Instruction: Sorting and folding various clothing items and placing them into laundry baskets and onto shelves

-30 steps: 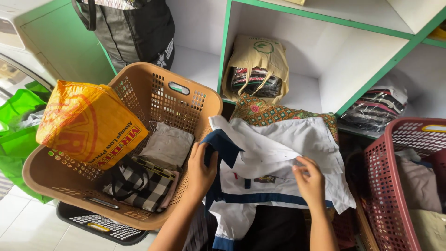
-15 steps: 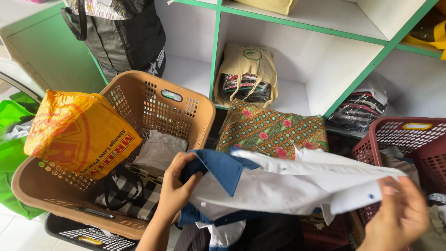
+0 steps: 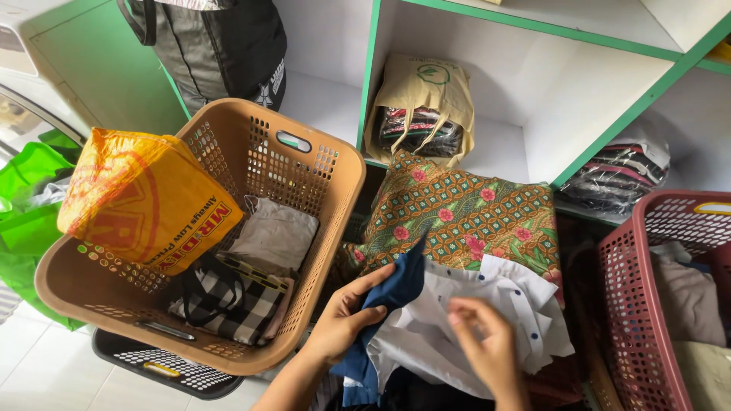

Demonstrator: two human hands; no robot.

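Shelf unit: white with green edges, beyond both hands; a tan bag of folded clothes sits in the bay straight ahead.
Tan laundry basket: left of the left hand, holding an orange bag, a checked bag and a grey cloth.
Red basket: right of the right hand.
Patterned cloth: green with pink flowers, just beyond the hands; half a second ago the lifted shirt hid its near edge, now more of it shows.
White shirt: blue collar and buttons, bunched under and between the hands; earlier it was held up and stretched wide, now it is lowered and gathered.
Left hand: forearm rising from below, thumb and fingers pinching the blue collar.
Right hand: has swung in from the far right; fingers curled down onto the white fabric, grip unclear.
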